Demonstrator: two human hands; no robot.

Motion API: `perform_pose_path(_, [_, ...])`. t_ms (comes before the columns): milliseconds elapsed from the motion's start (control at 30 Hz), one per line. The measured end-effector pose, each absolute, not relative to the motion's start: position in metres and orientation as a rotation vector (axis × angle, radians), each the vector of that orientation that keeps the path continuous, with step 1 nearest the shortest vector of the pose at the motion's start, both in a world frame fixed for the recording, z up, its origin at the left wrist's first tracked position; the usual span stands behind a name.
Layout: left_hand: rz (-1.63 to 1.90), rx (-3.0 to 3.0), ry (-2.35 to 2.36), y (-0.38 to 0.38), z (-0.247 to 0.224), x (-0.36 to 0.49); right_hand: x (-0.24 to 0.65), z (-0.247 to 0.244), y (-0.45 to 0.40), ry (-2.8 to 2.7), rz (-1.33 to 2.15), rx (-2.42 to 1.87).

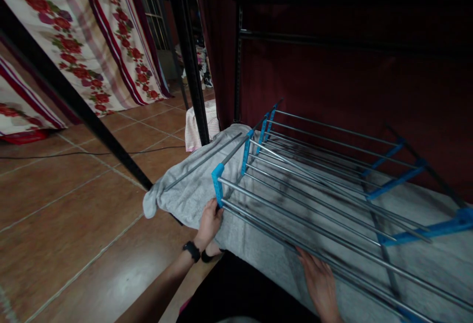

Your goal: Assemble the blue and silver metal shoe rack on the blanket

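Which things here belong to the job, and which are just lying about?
Job:
metal rack, left hand and right hand on it
grey blanket under it
grey rod on blanket, probably

Lying about:
black cable on floor
red item, far left
pale cloth beyond the blanket

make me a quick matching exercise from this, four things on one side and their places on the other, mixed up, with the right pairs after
Things
1. left hand
2. right hand
3. grey blanket
4. flowered curtain

Places
A. spread under the rack
B. at the long near rods, away from the corners
C. hanging at the far left
D. at a blue corner piece

Pairs: 1-D, 2-B, 3-A, 4-C
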State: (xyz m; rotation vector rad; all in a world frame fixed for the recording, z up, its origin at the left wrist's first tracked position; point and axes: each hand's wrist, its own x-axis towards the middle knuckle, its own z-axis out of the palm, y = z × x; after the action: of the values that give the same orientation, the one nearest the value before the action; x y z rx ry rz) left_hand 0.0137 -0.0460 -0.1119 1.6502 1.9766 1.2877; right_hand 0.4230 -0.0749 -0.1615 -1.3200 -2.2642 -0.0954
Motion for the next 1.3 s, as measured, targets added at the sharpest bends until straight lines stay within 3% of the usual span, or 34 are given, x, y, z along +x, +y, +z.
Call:
perform_pose_path(967, [1.266, 1.657, 1.922, -0.043, -0.108, 0.007, 0.412, -0.157, -0.076, -2.278, -0.133, -1.352])
perform_pose_path(1300, [0.964, 1.702, 1.909, -0.022, -0.095, -0.016, 0.411, -0.111, -0.113, -2.048, 0.024, -1.502])
